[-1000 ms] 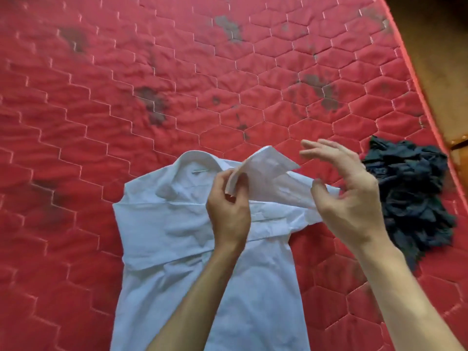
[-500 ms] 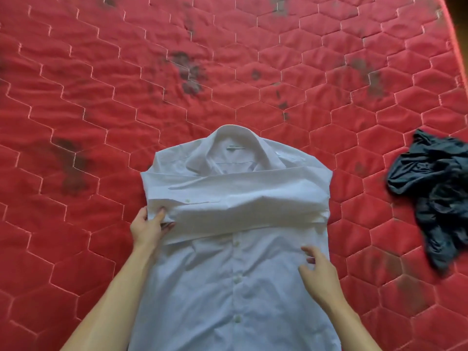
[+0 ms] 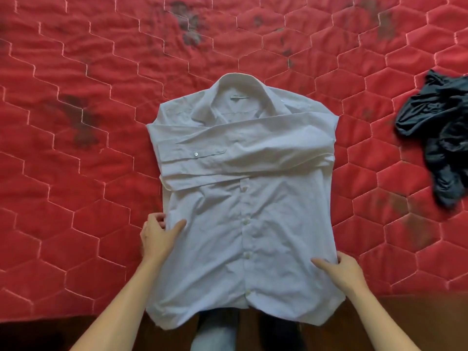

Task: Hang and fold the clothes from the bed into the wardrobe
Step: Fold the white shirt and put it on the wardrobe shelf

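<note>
A: Red quilted bed [image 3: 101,173]. We see the white shirt [image 3: 253,224] flat on it, sleeves crossed over the chest.
B: Hands?
A: We tag left hand [image 3: 157,239] and right hand [image 3: 342,272], each pinching a side edge. Dark garment [image 3: 443,138] well apart.

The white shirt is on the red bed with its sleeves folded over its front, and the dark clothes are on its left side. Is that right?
Not quite. The head view shows the dark clothes on the right side of the white shirt, not the left. The rest is right: the shirt lies on the red bed with its sleeves folded over its front.
</note>
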A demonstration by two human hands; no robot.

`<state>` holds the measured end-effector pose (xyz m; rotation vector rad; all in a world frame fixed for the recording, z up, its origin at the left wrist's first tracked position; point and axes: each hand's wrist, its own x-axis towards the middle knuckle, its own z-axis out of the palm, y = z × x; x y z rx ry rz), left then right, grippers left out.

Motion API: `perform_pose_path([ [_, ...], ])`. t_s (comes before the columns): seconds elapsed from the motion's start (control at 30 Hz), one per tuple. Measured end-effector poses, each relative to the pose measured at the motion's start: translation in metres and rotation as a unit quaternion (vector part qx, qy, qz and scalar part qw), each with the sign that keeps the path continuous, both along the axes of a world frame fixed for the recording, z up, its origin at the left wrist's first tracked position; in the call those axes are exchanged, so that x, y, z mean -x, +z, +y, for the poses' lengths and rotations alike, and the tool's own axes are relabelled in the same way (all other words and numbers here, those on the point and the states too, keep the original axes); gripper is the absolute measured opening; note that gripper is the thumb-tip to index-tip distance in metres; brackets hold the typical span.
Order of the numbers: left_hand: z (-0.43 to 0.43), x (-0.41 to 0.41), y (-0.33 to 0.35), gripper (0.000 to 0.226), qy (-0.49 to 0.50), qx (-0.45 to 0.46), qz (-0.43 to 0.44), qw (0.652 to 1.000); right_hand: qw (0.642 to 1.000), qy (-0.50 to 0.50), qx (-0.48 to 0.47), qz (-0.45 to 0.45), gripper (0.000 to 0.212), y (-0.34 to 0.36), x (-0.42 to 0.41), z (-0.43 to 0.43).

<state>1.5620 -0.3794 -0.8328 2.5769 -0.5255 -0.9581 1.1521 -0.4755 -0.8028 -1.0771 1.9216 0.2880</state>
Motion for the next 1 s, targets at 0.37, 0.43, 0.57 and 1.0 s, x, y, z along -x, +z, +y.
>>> perform_pose_path([
  [0.37, 0.151, 0.063, 0.019, 0.013, -0.020, -0.098, 0.016, 0.995, 0.992, -0.026, -0.039, -0.118, 0.024, 0.010, 0.078, 0.098],
  [0.43, 0.163, 0.069, 0.027, 0.011, 0.001, -0.069, 0.033, 0.997, 0.990, -0.040, -0.022, -0.133, 0.019, 0.019, 0.087, 0.104],
  [0.57, 0.171, 0.081, 0.049, 0.016, 0.018, -0.033, 0.076, 0.996, 0.989, -0.046, 0.046, -0.132, 0.021, 0.035, 0.106, 0.102],
  [1.0, 0.022, -0.012, 0.129, 0.026, 0.183, 0.186, 0.277, 0.925, 0.904, -0.189, 0.156, -0.351, 0.023, 0.109, 0.022, -0.082],
])
